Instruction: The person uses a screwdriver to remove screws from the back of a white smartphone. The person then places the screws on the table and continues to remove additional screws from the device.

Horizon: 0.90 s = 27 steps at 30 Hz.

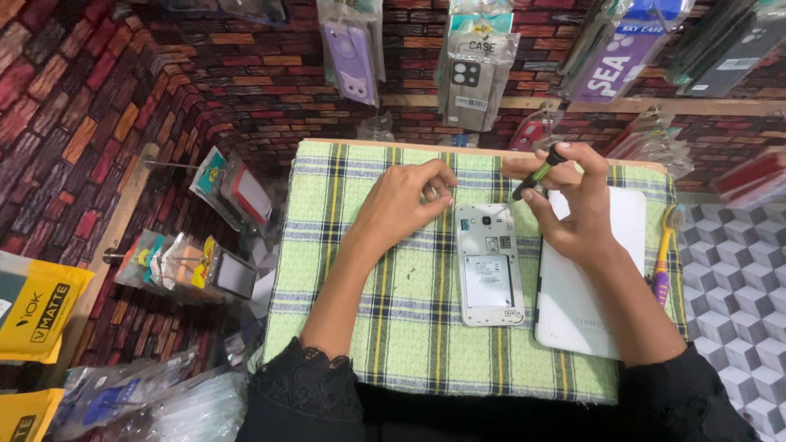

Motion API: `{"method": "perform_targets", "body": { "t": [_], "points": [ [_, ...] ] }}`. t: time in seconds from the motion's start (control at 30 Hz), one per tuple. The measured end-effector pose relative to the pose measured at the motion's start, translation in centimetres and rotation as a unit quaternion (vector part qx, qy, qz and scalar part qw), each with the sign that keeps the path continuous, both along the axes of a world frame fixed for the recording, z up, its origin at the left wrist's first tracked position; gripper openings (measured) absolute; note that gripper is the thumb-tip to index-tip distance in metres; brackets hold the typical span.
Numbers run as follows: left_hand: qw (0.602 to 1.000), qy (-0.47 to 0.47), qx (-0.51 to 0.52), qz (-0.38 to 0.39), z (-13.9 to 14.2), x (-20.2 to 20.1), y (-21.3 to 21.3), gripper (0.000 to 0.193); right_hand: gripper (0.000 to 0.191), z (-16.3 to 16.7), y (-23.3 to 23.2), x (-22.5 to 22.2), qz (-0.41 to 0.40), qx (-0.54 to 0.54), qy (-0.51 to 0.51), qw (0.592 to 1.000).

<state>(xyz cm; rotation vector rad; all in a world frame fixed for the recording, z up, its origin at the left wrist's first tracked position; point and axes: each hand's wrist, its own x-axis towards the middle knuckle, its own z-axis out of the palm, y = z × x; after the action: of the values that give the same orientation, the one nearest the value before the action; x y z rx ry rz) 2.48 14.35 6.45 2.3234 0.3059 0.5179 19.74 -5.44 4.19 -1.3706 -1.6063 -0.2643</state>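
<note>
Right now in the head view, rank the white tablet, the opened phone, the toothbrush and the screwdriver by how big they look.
1. White tablet, partly under the right hand.
2. Opened phone.
3. Toothbrush.
4. Screwdriver, though fingers hide part of it and it sits higher, nearer the camera, so its rank against the toothbrush is unsure.

Both forearms extend forward from black lace-edged sleeves, converging slightly toward the centre. The left hand [403,199] is palm-down, wrist straight, fingers curled inward with the fingertips [443,190] drawn together toward the thumb in a pinch. The right hand [575,203] is raised a little, wrist bent inward, thumb and index finger closed in a precision grip; the remaining fingers are loosely flexed beneath.
</note>
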Motion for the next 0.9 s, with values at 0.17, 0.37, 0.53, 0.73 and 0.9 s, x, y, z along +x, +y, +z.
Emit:
{"method": "perform_targets", "body": {
  "t": [0.17, 0.37, 0.53, 0.73, 0.9],
  "points": [
    [0.999, -0.041, 0.021, -0.015, -0.7, 0.5, 0.1, 0.017, 0.079, -1.0, 0.3, 0.5, -0.108, 0.032, 0.029, 0.993],
    [0.999, -0.016, 0.029, 0.0, -0.5, 0.3, 0.0, 0.018, 0.074, -1.9, -0.2, 1.2, 0.013, -0.003, 0.048, 0.999],
    [0.999, 0.001, 0.04, 0.009, -0.2, 0.4, -0.3, 0.02, 0.085, -1.4, 0.6, 0.5, -0.094, 0.027, 0.027, 0.995],
    [0.999, 0.02, 0.039, 0.016, -0.4, 0.5, -0.4, 0.018, 0.077, -0.5, -0.1, 1.0, -0.013, 0.025, -0.008, 1.0],
    [0.999, 0.007, 0.049, 0.008, -0.5, 0.4, -0.5, 0.018, 0.079, -1.2, 0.5, 0.4, -0.127, 0.011, 0.038, 0.991]
  ]
}}
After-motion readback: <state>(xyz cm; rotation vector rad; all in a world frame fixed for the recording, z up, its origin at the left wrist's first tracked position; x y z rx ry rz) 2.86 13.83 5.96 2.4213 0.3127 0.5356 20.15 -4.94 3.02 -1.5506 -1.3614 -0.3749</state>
